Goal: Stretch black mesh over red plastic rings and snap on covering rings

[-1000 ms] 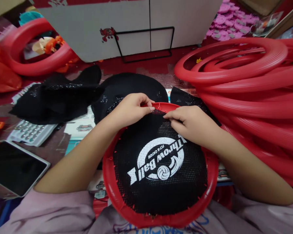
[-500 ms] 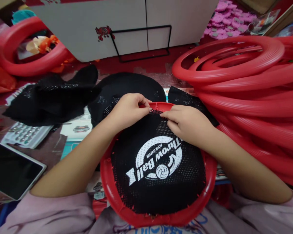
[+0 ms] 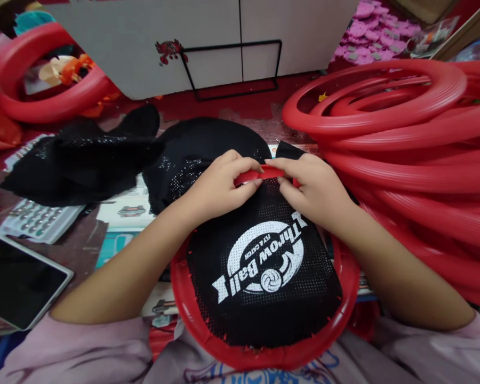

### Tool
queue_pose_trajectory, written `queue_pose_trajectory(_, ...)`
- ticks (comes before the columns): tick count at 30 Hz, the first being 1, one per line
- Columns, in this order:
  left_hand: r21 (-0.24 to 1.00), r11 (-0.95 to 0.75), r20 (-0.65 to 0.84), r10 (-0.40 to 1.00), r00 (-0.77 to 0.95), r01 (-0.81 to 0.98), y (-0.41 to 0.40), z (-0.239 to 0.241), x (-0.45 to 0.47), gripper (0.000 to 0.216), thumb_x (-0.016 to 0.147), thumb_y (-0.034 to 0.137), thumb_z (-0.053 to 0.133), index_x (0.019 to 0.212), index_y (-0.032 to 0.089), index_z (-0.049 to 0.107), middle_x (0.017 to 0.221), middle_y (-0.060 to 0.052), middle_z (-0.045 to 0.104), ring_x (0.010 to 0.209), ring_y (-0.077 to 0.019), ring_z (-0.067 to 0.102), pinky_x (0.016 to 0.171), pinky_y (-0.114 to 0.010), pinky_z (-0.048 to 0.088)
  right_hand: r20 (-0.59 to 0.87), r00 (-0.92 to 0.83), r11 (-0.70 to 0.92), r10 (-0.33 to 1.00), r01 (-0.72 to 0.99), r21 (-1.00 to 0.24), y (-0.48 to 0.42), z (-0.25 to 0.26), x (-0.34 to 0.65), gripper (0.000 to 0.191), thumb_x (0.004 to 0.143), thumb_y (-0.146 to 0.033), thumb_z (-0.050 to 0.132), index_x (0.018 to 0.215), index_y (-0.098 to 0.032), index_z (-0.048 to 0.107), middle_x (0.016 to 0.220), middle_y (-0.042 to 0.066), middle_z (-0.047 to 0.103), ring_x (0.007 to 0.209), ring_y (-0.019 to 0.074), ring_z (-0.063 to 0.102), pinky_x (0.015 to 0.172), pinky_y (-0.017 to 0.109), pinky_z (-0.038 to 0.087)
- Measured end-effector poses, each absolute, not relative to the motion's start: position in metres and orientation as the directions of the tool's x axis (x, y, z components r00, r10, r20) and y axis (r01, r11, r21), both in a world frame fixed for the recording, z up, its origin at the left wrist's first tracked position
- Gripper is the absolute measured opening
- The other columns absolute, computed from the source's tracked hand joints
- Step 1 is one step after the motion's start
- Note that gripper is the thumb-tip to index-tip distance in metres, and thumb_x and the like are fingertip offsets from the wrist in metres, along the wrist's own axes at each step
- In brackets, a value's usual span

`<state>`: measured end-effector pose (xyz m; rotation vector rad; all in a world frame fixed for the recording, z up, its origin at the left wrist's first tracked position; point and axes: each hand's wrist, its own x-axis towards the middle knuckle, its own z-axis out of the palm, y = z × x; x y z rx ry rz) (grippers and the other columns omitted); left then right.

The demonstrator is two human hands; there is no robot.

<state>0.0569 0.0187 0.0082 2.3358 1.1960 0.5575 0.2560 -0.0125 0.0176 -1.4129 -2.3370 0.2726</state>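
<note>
A red plastic ring [image 3: 184, 298] rests against my lap, tilted up at its far edge. Black mesh [image 3: 264, 266] with a white "Throw Ball" print is stretched across it. My left hand [image 3: 220, 186] is closed on the ring's far rim, fingers over the top and thumb pressing the mesh edge. My right hand [image 3: 312, 184] grips the same rim just to the right, fingers curled over it and touching the mesh.
A tall stack of red rings [image 3: 404, 138] fills the right side. Loose black mesh pieces [image 3: 84, 154] lie ahead and to the left. A calculator [image 3: 36, 221] and a tablet [image 3: 16, 280] sit at the left. A white cabinet [image 3: 224, 37] stands behind, with another red ring [image 3: 8, 106] far left.
Both hands have shifted from pinching the mesh edge to wrapping over the far rim. The ring's far edge has lifted toward me and the mesh has moved slightly nearer.
</note>
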Motion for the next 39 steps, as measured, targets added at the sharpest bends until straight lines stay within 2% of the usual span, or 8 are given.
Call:
queue_pose_trajectory(8, 0.548, -0.574, 0.139, 0.780, 0.611, 0.608, 0.017, 0.005, 0.056, 0.031, 0.086, 0.028, 0.054, 0.116, 0.023, 0.063, 0.093, -0.005, 0.050, 0.094, -0.0200, 0.052, 0.089, -0.037, 0.044, 0.276, -0.389, 0.474, 0.879, 0.778, -0.413, -0.004, 0.008, 0.256, 0.035, 0.086, -0.015, 0.044, 0.113, -0.015, 0.066, 0.095, 0.007, 0.070, 0.082, 0.0217, 0.054, 0.080, 0.033, 0.041)
queue_pose_trajectory(15, 0.517, -0.617, 0.166, 0.752, 0.638, 0.593, 0.020, 0.001, 0.055, 0.028, 0.088, 0.029, 0.053, 0.111, 0.024, 0.069, 0.099, -0.007, 0.053, 0.097, -0.0211, 0.052, 0.090, -0.039, 0.043, 0.288, -0.384, 0.474, 0.877, 0.787, -0.395, -0.001, 0.004, 0.257, 0.029, 0.085, -0.012, 0.045, 0.103, -0.016, 0.067, 0.090, 0.006, 0.070, 0.078, 0.0219, 0.053, 0.078, 0.034, 0.040)
queue_pose_trajectory(21, 0.437, -0.609, 0.106, 0.766, 0.635, 0.662, 0.017, 0.002, 0.057, 0.030, 0.090, 0.032, 0.049, 0.107, 0.025, 0.071, 0.103, -0.010, 0.052, 0.098, -0.0243, 0.051, 0.089, -0.044, 0.043, 0.261, -0.386, 0.457, 0.885, 0.827, -0.327, -0.002, 0.004, 0.257, 0.031, 0.086, -0.011, 0.045, 0.109, -0.013, 0.066, 0.099, 0.007, 0.071, 0.086, 0.0237, 0.056, 0.083, 0.036, 0.040)
queue_pose_trajectory(25, 0.386, -0.591, 0.039, 0.778, 0.628, 0.708, 0.016, 0.003, 0.060, 0.031, 0.091, 0.034, 0.046, 0.106, 0.025, 0.071, 0.105, -0.010, 0.050, 0.098, -0.0253, 0.051, 0.087, -0.045, 0.043, 0.179, -0.384, 0.420, 0.906, 0.870, -0.260, -0.007, 0.011, 0.255, 0.033, 0.086, -0.011, 0.044, 0.111, -0.013, 0.065, 0.103, 0.009, 0.070, 0.091, 0.0253, 0.059, 0.082, 0.035, 0.041)
queue_pose_trajectory(29, 0.322, -0.615, 0.016, 0.764, 0.645, 0.720, 0.016, 0.002, 0.060, 0.032, 0.093, 0.034, 0.042, 0.107, 0.027, 0.070, 0.104, -0.009, 0.048, 0.095, -0.0245, 0.050, 0.085, -0.045, 0.042, 0.073, -0.337, 0.345, 0.939, 0.908, -0.238, -0.013, 0.018, 0.254, 0.032, 0.087, -0.013, 0.043, 0.113, -0.017, 0.064, 0.103, 0.008, 0.070, 0.089, 0.0236, 0.063, 0.071, 0.032, 0.040)
queue_pose_trajectory(34, 0.330, -0.602, 0.020, 0.775, 0.632, 0.728, 0.015, 0.001, 0.060, 0.033, 0.093, 0.033, 0.041, 0.113, 0.031, 0.067, 0.107, -0.009, 0.048, 0.097, -0.0247, 0.050, 0.085, -0.044, 0.043, 0.005, -0.365, 0.362, 0.931, 0.920, -0.149, -0.018, 0.025, 0.252, 0.025, 0.086, -0.015, 0.044, 0.100, -0.017, 0.064, 0.089, 0.007, 0.070, 0.081, 0.0225, 0.063, 0.061, 0.029, 0.034)
queue_pose_trajectory(36, 0.331, -0.599, 0.028, 0.779, 0.627, 0.729, 0.014, 0.002, 0.061, 0.034, 0.093, 0.032, 0.041, 0.117, 0.032, 0.065, 0.108, -0.009, 0.049, 0.097, -0.0248, 0.051, 0.084, -0.043, 0.044, -0.033, -0.359, 0.349, 0.933, 0.921, -0.172, -0.021, 0.030, 0.251, 0.024, 0.085, -0.016, 0.047, 0.102, -0.017, 0.063, 0.083, 0.006, 0.069, 0.076, 0.0210, 0.062, 0.059, 0.029, 0.032)
queue_pose_trajectory(39, 0.249, -0.590, 0.036, 0.798, 0.601, 0.768, 0.012, 0.007, 0.062, 0.037, 0.092, 0.031, 0.042, 0.125, 0.027, 0.059, 0.106, -0.011, 0.053, 0.095, -0.0262, 0.053, 0.083, -0.045, 0.044, -0.141, -0.316, 0.276, 0.938, 0.929, -0.246, -0.027, 0.042, 0.251, 0.021, 0.082, -0.016, 0.049, 0.099, -0.017, 0.060, 0.076, 0.004, 0.067, 0.066, 0.0179, 0.058, 0.057, 0.027, 0.032)
